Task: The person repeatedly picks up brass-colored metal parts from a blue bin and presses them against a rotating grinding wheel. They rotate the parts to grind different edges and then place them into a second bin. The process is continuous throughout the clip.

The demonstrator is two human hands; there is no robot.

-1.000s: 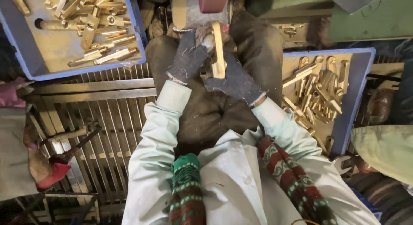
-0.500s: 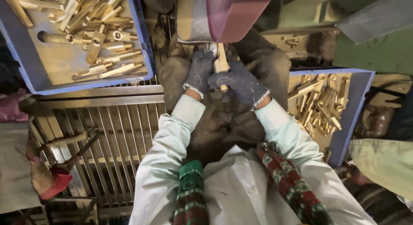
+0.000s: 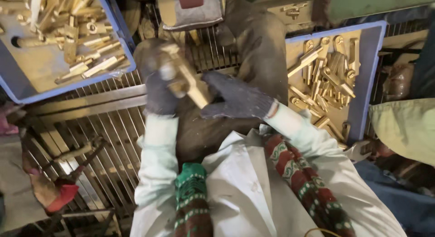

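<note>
Now both hands (image 3: 199,94) hold brass part (image 3: 188,83)

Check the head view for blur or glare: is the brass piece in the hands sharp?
Head view: brass piece and left hand are motion-smeared; right hand softer too. Trays of brass parts, left and right, read clearer. Warm, even light, no harsh glare.

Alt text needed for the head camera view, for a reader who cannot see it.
Two gloved hands, left hand and right hand, grip a brass part over a metal grate. Blue trays of brass pieces sit at upper left and at right.
</note>
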